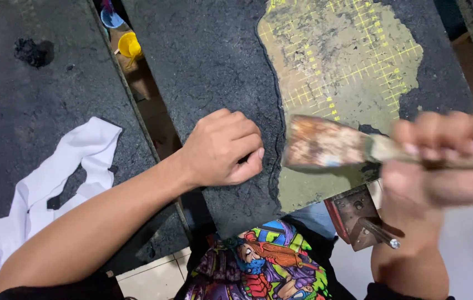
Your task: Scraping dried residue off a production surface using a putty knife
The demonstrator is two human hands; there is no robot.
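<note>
- Starting at the far left, a dark rough board (25, 111) carried a white cloth (53, 178), which lay crumpled near its near-right edge, well apart from both hands.
- Between this board and the next one a narrow gap was open, and down in it a yellow cup (129, 45) and a blue one (111, 18) stood on the floor at the far side.
- The left hand (222, 149) rested on the black crusted layer (214, 66) of the middle board, fingers curled into a loose fist and pressing down, holding nothing; it sat just left of the ragged edge where the crust ended.
- Right of that edge lay the bare green cutting mat (347, 61) with yellow grid lines, scraped free of the crust.
- The paint brush (325, 143) hung over this bare patch with its long axis running left to right, bristles pointing left toward the crust edge, near the left hand but apart from it.
- The right hand (447, 161), blurred, gripped the brush handle tightly at the right side, so it was the nearer hand to the tool.
- Near the body, a red metal clamp (356, 216) with a screw stuck out below the mat's near edge; open room stayed mostly to the far side.
</note>
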